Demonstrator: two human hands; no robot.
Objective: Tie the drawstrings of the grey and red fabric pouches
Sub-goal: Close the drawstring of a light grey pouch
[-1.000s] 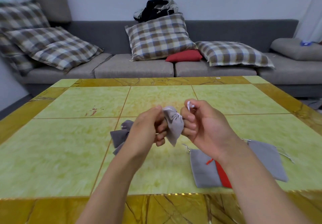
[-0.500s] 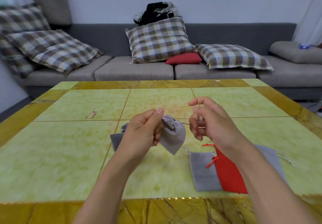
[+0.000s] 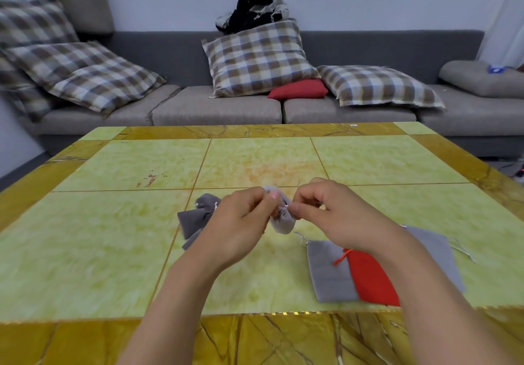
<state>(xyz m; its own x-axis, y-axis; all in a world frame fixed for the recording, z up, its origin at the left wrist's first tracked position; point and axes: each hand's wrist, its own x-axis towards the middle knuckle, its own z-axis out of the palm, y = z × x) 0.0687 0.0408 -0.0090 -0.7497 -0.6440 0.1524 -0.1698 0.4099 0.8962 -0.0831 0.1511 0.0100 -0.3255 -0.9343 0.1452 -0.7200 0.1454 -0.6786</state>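
Green table (image 3: 113,245) — both hands' fingers (image 3: 297,209) pinch light grey pouch (image 3: 282,220) — drawstring mostly hidden

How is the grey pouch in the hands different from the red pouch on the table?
The grey pouch is held above the table by both hands, while the red pouch lies on the table. The grey pouch's mouth is bunched up; the red pouch lies flat. Their colours differ too. Both are small fabric pouches with drawstrings.

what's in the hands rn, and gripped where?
One light grey pouch, off the table. Left hand and right hand both grip it at the gathered neck, pinching around the drawstring; the body hangs free.
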